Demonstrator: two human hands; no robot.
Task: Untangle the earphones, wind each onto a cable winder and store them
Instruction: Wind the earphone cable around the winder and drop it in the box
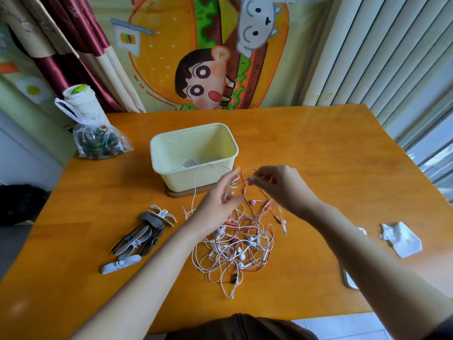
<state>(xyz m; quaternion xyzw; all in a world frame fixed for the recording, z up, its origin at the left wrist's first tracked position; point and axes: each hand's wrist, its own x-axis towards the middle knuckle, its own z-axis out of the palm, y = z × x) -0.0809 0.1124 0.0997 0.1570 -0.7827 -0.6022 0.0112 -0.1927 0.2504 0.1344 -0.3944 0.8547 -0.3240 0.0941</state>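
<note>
The earphones (pixel 235 246) lie in a messy heap on the counter (pixel 318 155) in front of the box (pixel 193 153), stretching from the box toward the person. Just by the box, the right hand (pixel 277 185) pinches a pink wire (pixel 245 190) that runs down to the heap. The left hand (pixel 220 200) is too blurry to tell if it holds anything.

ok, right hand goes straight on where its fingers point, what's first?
The right hand, pinching a pink cable, would probably meet the left hand first; depth unclear, it might pass toward the bin.
</note>
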